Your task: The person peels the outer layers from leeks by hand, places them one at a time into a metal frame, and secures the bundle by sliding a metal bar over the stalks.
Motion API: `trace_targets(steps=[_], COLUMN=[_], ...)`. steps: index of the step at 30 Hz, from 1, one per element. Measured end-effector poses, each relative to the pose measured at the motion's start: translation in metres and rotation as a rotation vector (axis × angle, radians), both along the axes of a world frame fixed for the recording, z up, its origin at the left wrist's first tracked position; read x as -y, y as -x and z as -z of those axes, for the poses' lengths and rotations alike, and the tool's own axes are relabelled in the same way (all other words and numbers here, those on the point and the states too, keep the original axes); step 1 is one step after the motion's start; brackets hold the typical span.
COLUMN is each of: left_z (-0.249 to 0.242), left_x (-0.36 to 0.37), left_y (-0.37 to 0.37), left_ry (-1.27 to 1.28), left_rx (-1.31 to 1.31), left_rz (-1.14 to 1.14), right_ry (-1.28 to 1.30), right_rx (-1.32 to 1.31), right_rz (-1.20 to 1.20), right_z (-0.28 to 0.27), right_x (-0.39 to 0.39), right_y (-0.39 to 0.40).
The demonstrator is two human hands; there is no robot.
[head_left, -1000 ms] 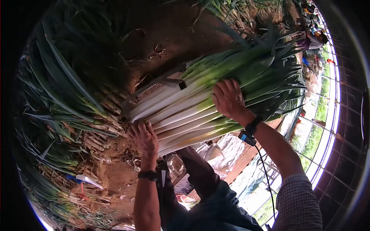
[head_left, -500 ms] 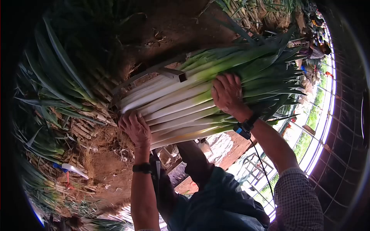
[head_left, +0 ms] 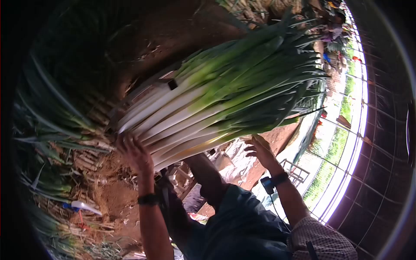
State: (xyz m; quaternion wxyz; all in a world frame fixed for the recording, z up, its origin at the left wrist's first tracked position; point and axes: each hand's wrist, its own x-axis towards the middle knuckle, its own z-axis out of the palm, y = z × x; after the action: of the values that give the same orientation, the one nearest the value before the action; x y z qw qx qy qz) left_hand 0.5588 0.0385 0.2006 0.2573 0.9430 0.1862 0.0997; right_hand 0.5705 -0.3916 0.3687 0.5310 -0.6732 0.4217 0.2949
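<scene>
Since the earlier frames, the right hand (head_left: 260,151) has been taken off the top of the leek bundle (head_left: 216,95) and is now seen below its lower edge, fingers loosely spread, at most brushing the lowest stalks; nothing is gripped by it. Contact at the white stalk ends has been kept by the left hand (head_left: 134,154), which is pressed open-palmed against the butt of the bundle, fingers spread, not closed around any stalk. The bundle is laid slantwise on a metal frame (head_left: 149,89), white ends toward the lower left, green tops fanned to the upper right. Both hands are thus placed under the bundle's near side, left at the butt, right at mid-length. Untrimmed leeks (head_left: 52,125) are piled on the ground to the left.
</scene>
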Motion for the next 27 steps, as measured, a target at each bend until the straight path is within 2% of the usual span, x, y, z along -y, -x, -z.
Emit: trace_targets(steps=[1,3,6,7,9,10,13,14,18,19,20,23,26,27], left_z=[-0.019,-0.05,-0.073,-0.073,-0.071,-0.062,-0.054,-0.053,-0.05,-0.051,-0.056,-0.064,-0.069,-0.068], left_x=[0.004,0.006,0.016,0.021,0.027,0.028,0.031,0.031,0.04,0.034,0.034,0.035,0.037,0.037], left_y=[0.002,0.005,0.025,0.03,0.027,0.031,0.034,0.033,0.026,0.029,0.028,0.029,0.025,0.024], left_ry=[0.022,0.045,-0.012,-0.021,-0.026,-0.042,-0.05,-0.06,-0.036,-0.041,-0.042,0.005,0.04,0.044], left_rx=[-0.015,-0.018,-0.304,-0.366,-0.396,-0.398,-0.364,-0.342,-0.335,-0.363,-0.409,-0.514,-0.497,-0.52], left_rz=[-0.029,0.141,0.458,0.55,0.538,0.53,0.518,0.518,0.535,0.519,0.509,0.496,0.49,0.49], right_ry=[-0.036,-0.117,-0.248,-0.222,-0.174,0.079,-0.05,0.013,-0.013,-0.068,-0.097,-0.153,-0.006,0.135], right_rx=[0.139,0.417,0.504,0.5,0.485,0.526,0.359,0.305,0.243,0.298,0.255,0.156,0.118,0.07], right_rz=[-0.003,0.008,0.17,0.153,0.118,-0.162,0.032,-0.027,-0.24,-0.081,-0.038,-0.188,-0.191,-0.53], right_z=[0.004,0.028,0.033,0.034,0.041,0.047,0.027,0.033,0.029,0.022,-0.007,0.007,-0.03,-0.031], right_x=[0.008,0.031,0.034,0.033,0.03,0.032,0.012,0.018,0.043,0.038,0.015,0.055,0.037,0.05], right_y=[-0.005,-0.003,-0.017,-0.023,-0.038,-0.045,-0.089,-0.094,-0.103,-0.097,-0.108,-0.093,-0.087,-0.08])
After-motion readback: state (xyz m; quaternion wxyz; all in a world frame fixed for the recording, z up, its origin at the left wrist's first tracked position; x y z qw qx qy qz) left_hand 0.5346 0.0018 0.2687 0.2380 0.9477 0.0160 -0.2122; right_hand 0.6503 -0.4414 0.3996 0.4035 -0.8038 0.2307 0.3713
